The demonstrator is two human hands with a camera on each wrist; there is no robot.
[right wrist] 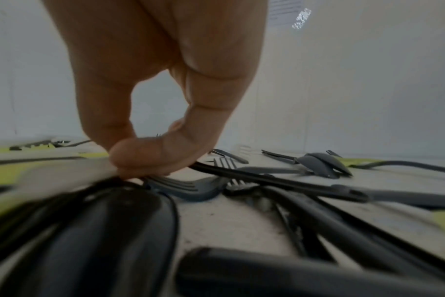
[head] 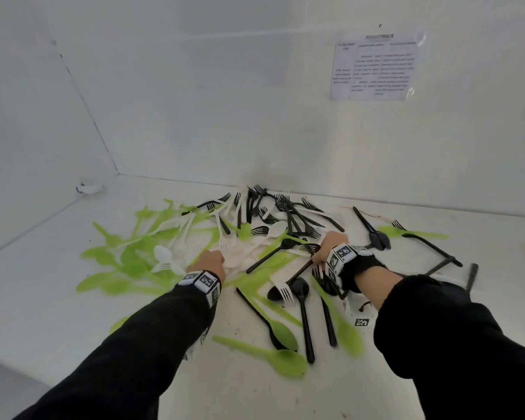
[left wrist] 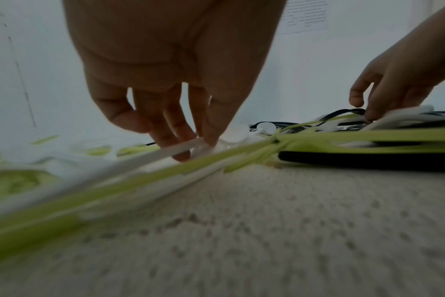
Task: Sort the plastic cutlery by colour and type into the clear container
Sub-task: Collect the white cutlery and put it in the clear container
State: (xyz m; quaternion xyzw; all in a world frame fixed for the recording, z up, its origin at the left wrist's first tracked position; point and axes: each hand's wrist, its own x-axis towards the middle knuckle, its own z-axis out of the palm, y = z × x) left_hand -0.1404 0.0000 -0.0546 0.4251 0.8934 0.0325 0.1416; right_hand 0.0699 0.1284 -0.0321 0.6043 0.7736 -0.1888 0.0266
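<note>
A heap of green, white and black plastic cutlery (head: 255, 237) lies spread over the white table (head: 73, 298). My left hand (head: 212, 259) reaches into the white pieces in the middle. In the left wrist view its fingertips (left wrist: 206, 140) pinch a white cutlery handle (left wrist: 165, 153), whose head end is blurred. My right hand (head: 319, 253) is down on the black pieces to the right. There the thumb and forefinger (right wrist: 145, 156) pinch a black fork (right wrist: 183, 186) that lies on the table. No clear container is in view.
White walls close the table at the back and left, with a printed sheet (head: 376, 66) on the back wall. Green spoons (head: 279, 359) and black spoons (head: 303, 313) lie near the front. More black pieces (head: 379, 234) lie at the right.
</note>
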